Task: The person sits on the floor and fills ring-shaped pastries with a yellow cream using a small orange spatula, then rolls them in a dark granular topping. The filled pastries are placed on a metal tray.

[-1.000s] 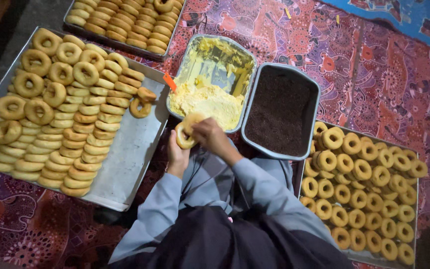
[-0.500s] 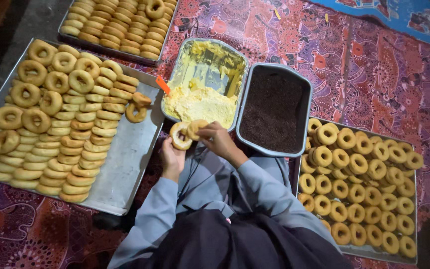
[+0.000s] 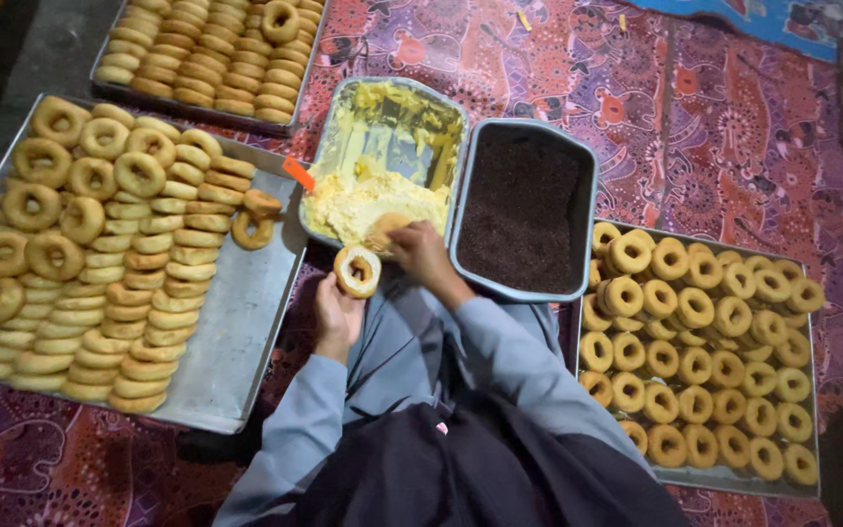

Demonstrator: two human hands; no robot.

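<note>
My left hand (image 3: 337, 317) holds a ring-shaped doughnut half (image 3: 356, 271) with its cut face up, just below the cream tub. My right hand (image 3: 424, 256) grips a second doughnut piece (image 3: 382, 232) and presses it into the yellow cream at the near edge of the grey tub (image 3: 392, 146). Beside that tub on the right stands a grey tub of dark chocolate sprinkles (image 3: 524, 205). An orange spatula handle (image 3: 297, 173) sticks out of the cream on the left.
A large metal tray (image 3: 236, 332) on my left holds rows of doughnuts. Another tray of doughnuts (image 3: 202, 49) lies at the top left. A third tray (image 3: 695, 342) of plain doughnuts sits on my right. Everything rests on a red patterned cloth (image 3: 714, 117).
The doughnut held in both hands has come apart into two pieces. My right hand has moved one piece up into the cream; my left hand stays with the other.
</note>
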